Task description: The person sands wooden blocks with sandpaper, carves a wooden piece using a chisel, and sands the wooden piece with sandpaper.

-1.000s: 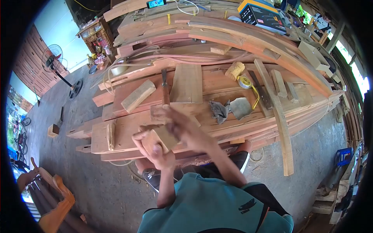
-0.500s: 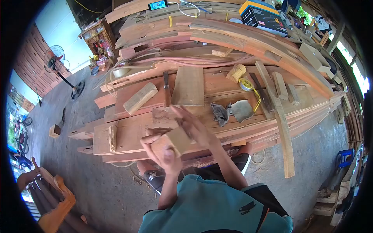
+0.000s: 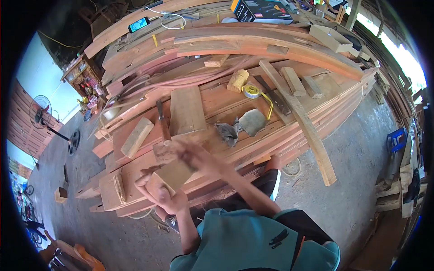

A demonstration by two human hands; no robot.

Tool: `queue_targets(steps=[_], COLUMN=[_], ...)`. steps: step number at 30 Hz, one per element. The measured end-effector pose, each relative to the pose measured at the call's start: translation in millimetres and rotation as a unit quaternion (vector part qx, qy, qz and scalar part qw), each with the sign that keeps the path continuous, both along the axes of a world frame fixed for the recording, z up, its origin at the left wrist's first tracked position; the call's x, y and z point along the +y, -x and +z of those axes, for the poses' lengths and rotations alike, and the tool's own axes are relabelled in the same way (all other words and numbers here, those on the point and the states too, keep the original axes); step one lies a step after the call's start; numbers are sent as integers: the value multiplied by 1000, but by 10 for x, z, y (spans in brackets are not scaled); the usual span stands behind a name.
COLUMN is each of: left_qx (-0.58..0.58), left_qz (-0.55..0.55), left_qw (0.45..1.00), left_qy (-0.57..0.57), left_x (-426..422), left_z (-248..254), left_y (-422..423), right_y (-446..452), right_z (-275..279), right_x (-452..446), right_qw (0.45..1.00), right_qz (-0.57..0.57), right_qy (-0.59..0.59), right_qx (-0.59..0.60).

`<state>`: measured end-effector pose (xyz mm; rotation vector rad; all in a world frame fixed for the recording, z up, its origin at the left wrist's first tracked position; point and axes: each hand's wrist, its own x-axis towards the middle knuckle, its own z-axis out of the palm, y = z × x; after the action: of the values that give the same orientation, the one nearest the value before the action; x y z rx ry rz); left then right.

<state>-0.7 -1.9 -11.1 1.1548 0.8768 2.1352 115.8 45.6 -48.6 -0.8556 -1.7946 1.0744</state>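
Observation:
My left hand (image 3: 165, 199) is wrapped round a short wooden block (image 3: 174, 175), its thumb on the near face. Over the block's far right edge is my right hand (image 3: 196, 158), smeared by motion; whether it holds anything cannot be made out. Just beyond my hands a chisel (image 3: 163, 122) with a wooden handle lies on the stacked planks (image 3: 217, 160). A flat board (image 3: 186, 110) lies to the chisel's right. Grey cloth (image 3: 228, 132) and a sheet of worn sandpaper-like material (image 3: 253, 122) lie farther right, near a yellow tape measure (image 3: 251, 91).
A long wooden strip (image 3: 312, 135) juts over the right edge of the stack. Loose blocks, pink hoses (image 3: 181, 84), a phone (image 3: 138, 25) and a tool box (image 3: 262, 11) lie farther back. A standing fan (image 3: 49, 122) is at the left.
The camera view has turned, so the planks and tools appear shifted left and tilted. My left hand still grips the block, while my right hand keeps moving over it.

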Motion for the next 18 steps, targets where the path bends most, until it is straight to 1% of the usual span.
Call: queue_targets(steps=[1,3,4,5,7,9,10,12,13,14,15,16,17,18], left_qx=[17,38,49,92,35,-14,-8,-1,26,43,61,77,43,37], left_qz=[-28,-10,-4,11,22,31,16,-11,4,12,23,33,6,17], left_qw=[999,999,998,995,999,999,1000,1000,1000,999,998,996,999,999], left_qy=[2,-16,-30,20,-5,-10,-13,-14,-10,-8,-9,-13,-15,-21], left_x=[-28,-60,-52,-103,-32,-16,-5,-5,-14,-38,-55,-59,-57,-40], left_z=[56,-11,20,113,4,-43,-29,-15,-21,-13,11,28,22,15], left_y=[-54,-89,-119,-104,-24,62,57,11,-16,-40,-61,-73,-67,-31], right_y=[35,61,46,67,-116,-190,-162,-78,68,165,151,94,32,-23], right_z=[265,732,828,545,-109,-108,-35,347,543,638,497,213,-3,42], right_x=[-134,-376,-404,-216,94,122,156,16,-220,-332,-234,-57,97,158], right_qw=[999,988,978,977,998,991,985,991,987,967,975,980,983,988], right_qz=[13,31,34,28,32,50,64,30,-13,-52,-36,-21,-6,14], right_qy=[-51,-151,-205,-208,-40,33,15,-79,-157,-234,-214,-196,-178,-138], right_qx=[3,7,6,37,-45,-123,-161,-107,-13,81,38,-5,-51,-59])
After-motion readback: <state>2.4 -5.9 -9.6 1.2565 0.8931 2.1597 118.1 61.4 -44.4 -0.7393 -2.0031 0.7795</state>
